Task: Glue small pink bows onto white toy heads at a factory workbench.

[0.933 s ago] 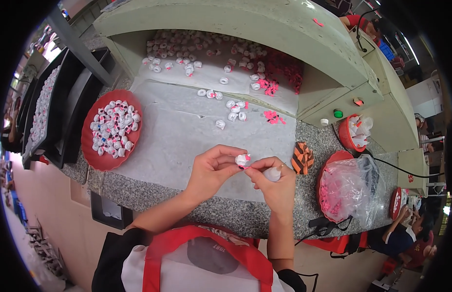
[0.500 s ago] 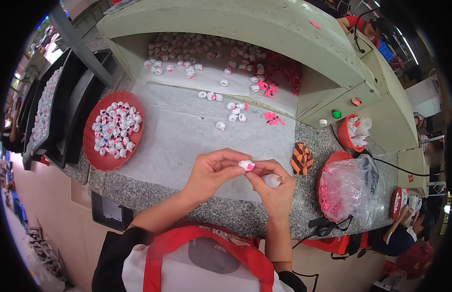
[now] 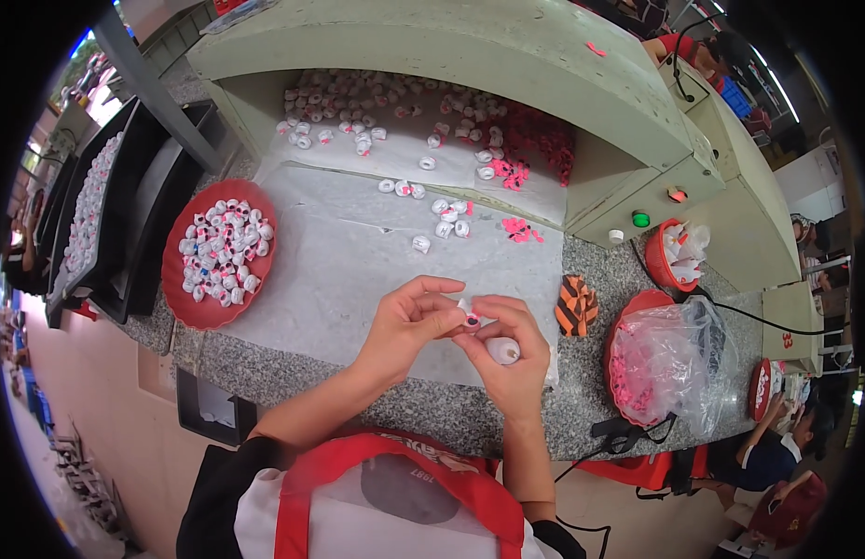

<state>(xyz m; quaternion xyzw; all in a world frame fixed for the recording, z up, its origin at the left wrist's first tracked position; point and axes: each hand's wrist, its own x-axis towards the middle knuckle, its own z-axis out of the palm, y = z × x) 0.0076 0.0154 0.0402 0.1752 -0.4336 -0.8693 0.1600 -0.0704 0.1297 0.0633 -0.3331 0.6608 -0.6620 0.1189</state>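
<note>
Above the front part of the paper sheet, my left hand (image 3: 403, 328) pinches a small white piece with pink and black on it (image 3: 471, 320) between thumb and fingers. My right hand (image 3: 509, 361) meets it from the other side, fingertips at the same piece. Tucked in the right palm is a small white bottle (image 3: 503, 351), its brownish tip facing me. Fingers partly cover the piece. On the sheet beyond my hands lie several similar white pieces (image 3: 420, 244) and a little heap of pink bits (image 3: 519, 229).
A red bowl (image 3: 175, 296) of white pieces stands left, beside black trays (image 3: 125, 219). Ahead is a pale green cabinet (image 3: 432, 47) with pieces inside. At right are an orange-black striped pad (image 3: 577, 306), a red cup (image 3: 659, 263) and a plastic bag (image 3: 698, 349) over a bowl.
The white piece has turned, so a pink and black side shows instead of the pink patch. My right hand has shifted slightly left with the bottle, its fingers now higher around the piece.
</note>
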